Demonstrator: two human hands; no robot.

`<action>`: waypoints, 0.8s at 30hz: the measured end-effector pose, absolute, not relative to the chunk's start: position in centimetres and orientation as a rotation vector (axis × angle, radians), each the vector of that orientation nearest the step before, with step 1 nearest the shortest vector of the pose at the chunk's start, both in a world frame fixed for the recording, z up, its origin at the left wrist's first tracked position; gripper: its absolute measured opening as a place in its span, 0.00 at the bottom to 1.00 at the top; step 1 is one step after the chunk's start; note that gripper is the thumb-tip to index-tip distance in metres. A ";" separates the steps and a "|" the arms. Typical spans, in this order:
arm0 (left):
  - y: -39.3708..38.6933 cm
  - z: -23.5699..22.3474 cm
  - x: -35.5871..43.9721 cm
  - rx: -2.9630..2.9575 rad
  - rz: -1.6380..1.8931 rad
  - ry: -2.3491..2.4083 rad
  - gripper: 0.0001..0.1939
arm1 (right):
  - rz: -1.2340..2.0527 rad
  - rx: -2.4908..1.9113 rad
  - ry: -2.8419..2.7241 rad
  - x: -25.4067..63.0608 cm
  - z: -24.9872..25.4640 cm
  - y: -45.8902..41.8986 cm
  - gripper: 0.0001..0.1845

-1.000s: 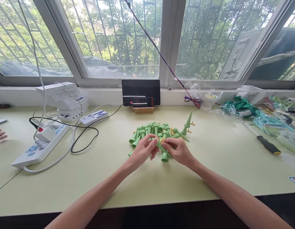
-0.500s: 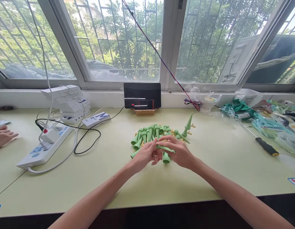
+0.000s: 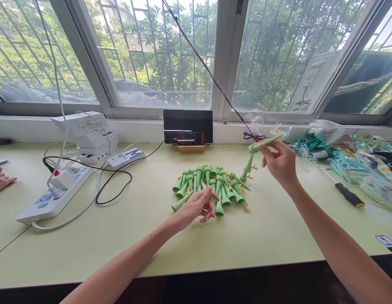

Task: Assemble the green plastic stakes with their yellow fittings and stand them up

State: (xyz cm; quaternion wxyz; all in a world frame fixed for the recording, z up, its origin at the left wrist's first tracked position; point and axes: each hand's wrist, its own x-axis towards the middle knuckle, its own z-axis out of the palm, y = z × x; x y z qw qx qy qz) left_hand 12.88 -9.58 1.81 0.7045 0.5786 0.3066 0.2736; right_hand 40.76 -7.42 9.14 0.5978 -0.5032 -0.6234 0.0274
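A pile of green plastic cone spikes (image 3: 211, 185) lies in the middle of the pale green table (image 3: 151, 236). My right hand (image 3: 279, 162) is raised to the right of the pile, closed on one green spike (image 3: 265, 142) held above an upright assembled spike (image 3: 249, 165). My left hand (image 3: 197, 205) rests at the pile's near edge, fingers curled, pinching something small I cannot make out.
A power strip (image 3: 50, 194) with cables lies at the left, beside stacked white boxes (image 3: 88, 135). A dark tablet and a phone (image 3: 187, 126) stand at the window sill. A screwdriver (image 3: 347, 194) and plastic bags (image 3: 360, 164) lie right. Another person's hand (image 3: 1, 179) is far left.
My right hand lifted a green spike out of the pile and carried it up to the right, over the upright spike. My left hand stayed at the pile's near edge.
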 end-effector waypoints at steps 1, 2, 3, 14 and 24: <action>-9.6 1.8 12.9 1.289 0.604 0.684 0.28 | 0.005 -1.191 -1.438 41.6 9.7 -6.7 0.20; -9.5 1.8 12.9 1.291 0.602 0.686 0.28 | -0.051 -1.219 -1.436 42.4 10.2 -6.0 0.20; -9.5 1.8 12.9 1.293 0.602 0.689 0.28 | -0.101 -1.251 -1.444 43.0 10.5 -5.3 0.20; -9.6 1.9 12.7 1.311 0.606 0.719 0.27 | -0.194 -1.366 -1.622 45.1 10.2 -2.3 0.18; -9.7 1.9 12.8 1.318 0.629 0.700 0.27 | 0.004 -1.432 -1.678 44.7 7.2 -2.8 0.16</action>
